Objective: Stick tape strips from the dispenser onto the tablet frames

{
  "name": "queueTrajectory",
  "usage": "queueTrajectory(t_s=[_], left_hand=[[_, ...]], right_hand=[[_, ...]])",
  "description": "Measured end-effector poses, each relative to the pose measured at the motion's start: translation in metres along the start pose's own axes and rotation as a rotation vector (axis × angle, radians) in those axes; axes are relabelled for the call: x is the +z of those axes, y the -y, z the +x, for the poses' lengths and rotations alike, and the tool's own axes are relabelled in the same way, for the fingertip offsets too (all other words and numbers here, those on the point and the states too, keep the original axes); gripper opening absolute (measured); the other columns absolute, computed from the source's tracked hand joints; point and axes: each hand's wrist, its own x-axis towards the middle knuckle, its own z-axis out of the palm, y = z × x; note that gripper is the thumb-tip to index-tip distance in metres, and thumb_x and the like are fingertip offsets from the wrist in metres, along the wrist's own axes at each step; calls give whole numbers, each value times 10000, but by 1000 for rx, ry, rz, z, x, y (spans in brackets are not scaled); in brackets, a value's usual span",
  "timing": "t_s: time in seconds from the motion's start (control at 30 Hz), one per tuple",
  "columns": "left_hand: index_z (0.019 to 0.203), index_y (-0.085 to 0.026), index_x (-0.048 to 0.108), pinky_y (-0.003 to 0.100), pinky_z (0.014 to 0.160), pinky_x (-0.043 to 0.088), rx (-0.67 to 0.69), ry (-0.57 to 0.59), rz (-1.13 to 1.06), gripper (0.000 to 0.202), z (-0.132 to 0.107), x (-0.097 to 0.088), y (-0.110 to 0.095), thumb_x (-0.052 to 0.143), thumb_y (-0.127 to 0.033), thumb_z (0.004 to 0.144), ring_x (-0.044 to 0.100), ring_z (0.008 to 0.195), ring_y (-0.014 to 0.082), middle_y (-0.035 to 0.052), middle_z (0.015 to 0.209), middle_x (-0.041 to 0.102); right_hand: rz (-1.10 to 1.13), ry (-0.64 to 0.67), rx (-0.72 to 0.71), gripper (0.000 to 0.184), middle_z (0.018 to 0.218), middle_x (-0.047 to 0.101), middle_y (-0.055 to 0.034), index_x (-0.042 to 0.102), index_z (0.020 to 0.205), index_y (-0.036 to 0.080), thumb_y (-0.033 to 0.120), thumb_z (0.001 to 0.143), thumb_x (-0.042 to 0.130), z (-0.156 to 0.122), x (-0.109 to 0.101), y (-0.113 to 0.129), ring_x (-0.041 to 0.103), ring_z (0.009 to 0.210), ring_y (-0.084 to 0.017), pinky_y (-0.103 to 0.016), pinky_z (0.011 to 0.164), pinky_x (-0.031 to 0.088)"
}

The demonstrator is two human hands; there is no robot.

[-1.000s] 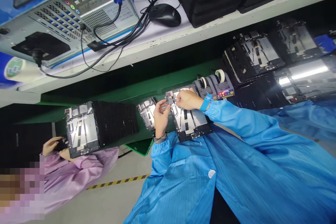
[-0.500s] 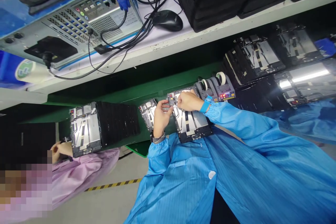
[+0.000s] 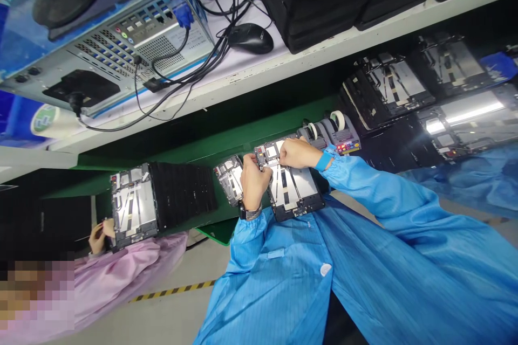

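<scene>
A tablet with its inside laid bare [image 3: 297, 186], silver battery plates and dark flat cables showing, lies in front of me near the bench edge. My left hand [image 3: 254, 183] is closed at its upper left edge, fingers curled against the rim. Over the tablet's upper part, my right hand [image 3: 298, 153] is closed with fingertips pressed together; whatever sits in them is too small or hidden to make out. Just left of my left hand lies a smaller opened device [image 3: 230, 180]. A blue band circles my right wrist.
Behind the tablet stand grey tape dispensers [image 3: 340, 135] with tape rolls. A row of dark tablets [image 3: 184, 191] stands left, beside a co-worker's hand [image 3: 99, 234]. More opened tablets [image 3: 399, 83] lie right. Above, a shelf [image 3: 226, 83] holds a computer [image 3: 121, 48] and mouse [image 3: 251, 39].
My left hand has moved in against the tablet's upper left edge, its fingers more curled. My right hand has shifted slightly right relative to the tablet. The camera view has drifted a little.
</scene>
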Motion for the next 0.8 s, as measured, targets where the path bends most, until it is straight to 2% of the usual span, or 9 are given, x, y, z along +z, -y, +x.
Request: queueTrajectory(t_s=[0.13, 0.23, 0.3, 0.37, 0.4, 0.43, 0.5, 0.6, 0.8], left_hand=[[1161, -224, 534, 319, 810, 513, -63, 141, -275, 454, 12, -3, 24, 740, -185, 759, 611, 809, 144, 44, 1071, 610], [1137, -210, 561, 333, 847, 530, -131, 209, -429, 410, 13, -6, 34, 767, -251, 784, 628, 835, 146, 52, 1050, 625], [1153, -212, 580, 371, 887, 537, -100, 90, -366, 373, 3, -9, 28, 751, -277, 828, 643, 916, 185, 75, 1073, 639], [1172, -227, 610, 431, 977, 520, 29, -103, -206, 283, -18, -11, 12, 685, -286, 905, 637, 1075, 240, 108, 1164, 644], [1175, -239, 631, 460, 1039, 495, 127, -147, -122, 241, -31, -12, 2, 648, -282, 939, 617, 1167, 265, 117, 1218, 643], [1171, -254, 654, 482, 1088, 469, 235, -104, -52, 211, -44, -12, -8, 615, -272, 964, 597, 1237, 281, 117, 1251, 650], [1250, -276, 662, 511, 1147, 431, 433, 113, 82, 276, -67, -12, -23, 585, -260, 986, 556, 1342, 303, 112, 1347, 652], [1469, -241, 541, 546, 1194, 389, 568, 348, 289, 474, -86, -6, -34, 560, -265, 997, 476, 1458, 325, 131, 1533, 555], [1569, -181, 438, 550, 1219, 363, 551, 369, 495, 557, -89, 9, -35, 479, -246, 1017, 444, 1491, 330, 171, 1583, 499]], right_hand=[[117, -45, 30, 165, 790, 770, -47, 760, 692, 212, 252, 840, 699, -3, 4, -13, 699, 853, -226, -358, 938, 400], [165, -76, 56, 189, 739, 751, -32, 765, 692, 212, 277, 854, 693, -7, 9, -18, 685, 800, -211, -349, 919, 405], [178, -105, 70, 188, 738, 751, -26, 766, 695, 213, 277, 853, 688, -9, 13, -19, 681, 792, -205, -349, 927, 396], [171, -135, 76, 174, 754, 757, -23, 765, 707, 215, 266, 850, 678, -12, 17, -19, 680, 802, -202, -358, 958, 373], [162, -145, 77, 169, 762, 760, -22, 764, 716, 215, 260, 850, 672, -13, 19, -18, 680, 806, -202, -363, 972, 358], [152, -156, 77, 166, 772, 763, -23, 762, 726, 214, 257, 853, 663, -15, 21, -18, 679, 809, -203, -368, 978, 345], [136, -177, 79, 168, 794, 768, -28, 761, 748, 210, 253, 859, 643, -18, 25, -17, 676, 815, -204, -367, 968, 329], [111, -208, 91, 167, 823, 772, -43, 761, 767, 203, 244, 855, 624, -20, 28, -17, 670, 832, -210, -356, 923, 318], [63, -223, 84, 159, 836, 771, -53, 748, 756, 198, 254, 839, 625, -20, 31, -16, 653, 826, -211, -358, 881, 293]])
